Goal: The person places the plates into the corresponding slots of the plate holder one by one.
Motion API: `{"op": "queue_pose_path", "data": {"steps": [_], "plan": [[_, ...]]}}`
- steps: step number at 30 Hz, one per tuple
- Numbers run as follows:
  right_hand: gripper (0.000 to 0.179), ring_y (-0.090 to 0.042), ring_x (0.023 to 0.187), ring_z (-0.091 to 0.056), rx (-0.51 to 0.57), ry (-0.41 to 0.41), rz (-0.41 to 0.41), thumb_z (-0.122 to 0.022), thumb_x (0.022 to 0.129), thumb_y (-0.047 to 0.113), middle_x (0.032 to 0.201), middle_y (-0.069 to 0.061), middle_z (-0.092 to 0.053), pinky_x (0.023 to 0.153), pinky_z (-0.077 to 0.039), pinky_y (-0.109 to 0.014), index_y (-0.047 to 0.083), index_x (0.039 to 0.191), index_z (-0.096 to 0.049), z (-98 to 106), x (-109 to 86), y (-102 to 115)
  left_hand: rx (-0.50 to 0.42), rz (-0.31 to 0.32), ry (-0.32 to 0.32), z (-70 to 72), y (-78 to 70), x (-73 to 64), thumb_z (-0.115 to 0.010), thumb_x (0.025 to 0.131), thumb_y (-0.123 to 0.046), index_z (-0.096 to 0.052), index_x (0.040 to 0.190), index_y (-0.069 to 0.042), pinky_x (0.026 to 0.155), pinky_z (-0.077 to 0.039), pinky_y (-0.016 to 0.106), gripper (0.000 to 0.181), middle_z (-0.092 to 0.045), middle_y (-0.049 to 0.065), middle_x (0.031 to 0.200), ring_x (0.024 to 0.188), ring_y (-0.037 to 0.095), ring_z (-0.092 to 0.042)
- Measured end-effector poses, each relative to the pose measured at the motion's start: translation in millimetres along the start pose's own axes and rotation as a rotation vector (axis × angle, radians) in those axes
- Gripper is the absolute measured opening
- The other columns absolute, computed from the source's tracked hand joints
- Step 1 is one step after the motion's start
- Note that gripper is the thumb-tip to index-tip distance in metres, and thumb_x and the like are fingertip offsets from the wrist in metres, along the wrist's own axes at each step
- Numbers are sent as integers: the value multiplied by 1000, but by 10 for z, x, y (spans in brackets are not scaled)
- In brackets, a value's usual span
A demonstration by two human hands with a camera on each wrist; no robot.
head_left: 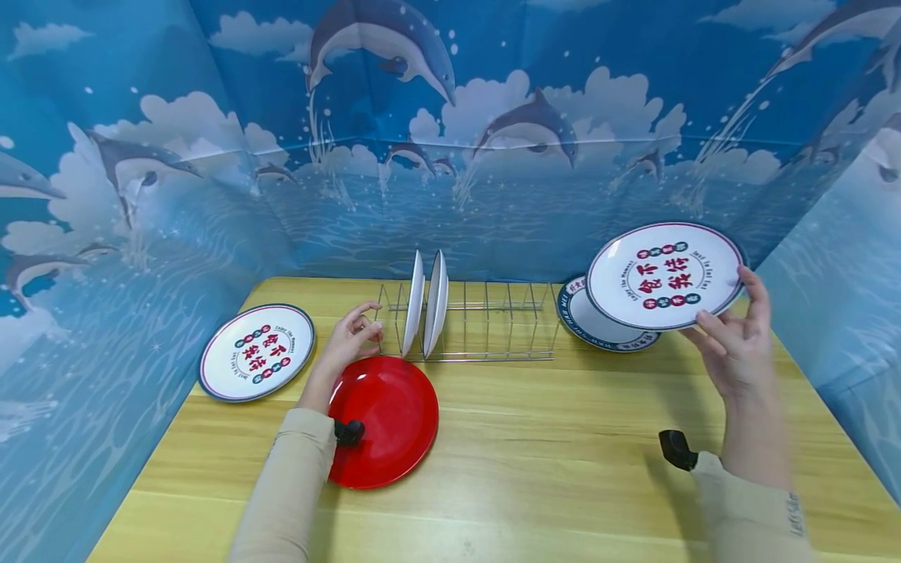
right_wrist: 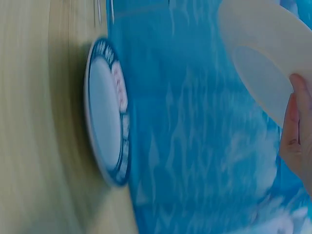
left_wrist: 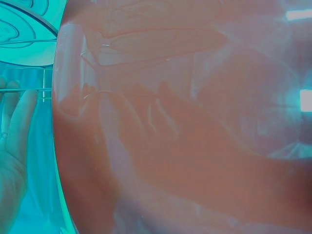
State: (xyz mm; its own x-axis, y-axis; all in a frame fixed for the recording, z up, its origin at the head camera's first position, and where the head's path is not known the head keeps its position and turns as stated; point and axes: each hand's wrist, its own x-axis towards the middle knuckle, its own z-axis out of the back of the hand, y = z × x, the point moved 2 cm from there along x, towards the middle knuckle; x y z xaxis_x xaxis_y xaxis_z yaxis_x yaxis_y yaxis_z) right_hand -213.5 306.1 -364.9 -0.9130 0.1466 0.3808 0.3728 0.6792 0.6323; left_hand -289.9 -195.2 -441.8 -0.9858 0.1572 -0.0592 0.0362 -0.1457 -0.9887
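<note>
My right hand (head_left: pixel 742 356) pinches the right edge of a white plate (head_left: pixel 612 270) with a dark rim and red lettering, raised and tilted over the table's right side. In the right wrist view its pale underside (right_wrist: pixel 253 39) shows beside the fingers. Below it, partly hidden, lies a blue-rimmed plate (head_left: pixel 573 309). My left hand (head_left: pixel 345 342) holds the left end of a wire plate rack (head_left: pixel 486 359), fingers bent at the wire. Two white plates, one at left (head_left: pixel 413 305) and one beside it (head_left: pixel 439 309), stand upright in the rack's left slots.
A red plate (head_left: pixel 387 422) lies in front of the rack, partly under the left forearm. Another white lettered plate (head_left: pixel 225 360) lies at the table's left edge. A dolphin-print cloth (head_left: pixel 422 203) hangs behind and beside the wooden table (head_left: pixel 549 469).
</note>
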Motion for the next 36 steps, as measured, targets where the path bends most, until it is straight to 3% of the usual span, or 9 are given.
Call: {"op": "queue_pose_path", "data": {"steps": [5, 10, 15, 20, 25, 36], "plan": [[67, -26, 102, -59, -74, 104, -52, -40, 84, -23, 137, -17, -21, 76, -54, -33, 16, 138, -31, -304, 68, -203, 9, 1, -9, 11, 15, 7, -52, 93, -9, -41, 133, -7, 82, -50, 48, 42, -54, 1, 79, 86, 26, -57], [65, -23, 104, -57, -130, 183, -122, -41, 86, -20, 132, -18, -29, 78, -54, -32, 16, 138, -29, -555, 113, -428, 15, -1, -14, 15, 24, 8, -53, 93, -10, -43, 132, -11, 81, -51, 45, 40, -54, 1, 80, 84, 21, -57], [66, -19, 104, -54, -282, 206, -203, -47, 87, -15, 129, -16, -33, 76, -54, -27, 20, 140, -27, -787, 133, -645, 12, -6, -5, 3, 23, 14, -54, 92, -12, -42, 133, -10, 80, -51, 46, 43, -55, 7, 83, 90, 31, -56], [68, -16, 96, -55, -369, 226, -266, -52, 87, -10, 120, -16, -36, 72, -53, -23, 21, 141, -25, -994, 156, -870, -14, 2, 3, -16, -47, -20, -54, 92, -10, -40, 134, -5, 83, -48, 51, 45, -53, 21, 89, 96, 42, -52], [68, -13, 90, -56, -503, 241, -292, -56, 87, -5, 108, -14, -42, 73, -53, -24, 23, 141, -26, -1135, 183, -1045, -37, 9, 10, -46, -158, -87, -53, 92, -6, -39, 134, -3, 86, -44, 56, 44, -47, 32, 95, 100, 50, -47], [68, -19, 93, -55, -737, 275, -282, -63, 84, 3, 111, -20, -47, 77, -54, -34, 23, 141, -31, -1372, 251, -1311, -33, 7, 9, -46, -181, -105, -52, 92, -4, -39, 134, -2, 86, -43, 57, 44, -48, 31, 94, 100, 50, -46]]}}
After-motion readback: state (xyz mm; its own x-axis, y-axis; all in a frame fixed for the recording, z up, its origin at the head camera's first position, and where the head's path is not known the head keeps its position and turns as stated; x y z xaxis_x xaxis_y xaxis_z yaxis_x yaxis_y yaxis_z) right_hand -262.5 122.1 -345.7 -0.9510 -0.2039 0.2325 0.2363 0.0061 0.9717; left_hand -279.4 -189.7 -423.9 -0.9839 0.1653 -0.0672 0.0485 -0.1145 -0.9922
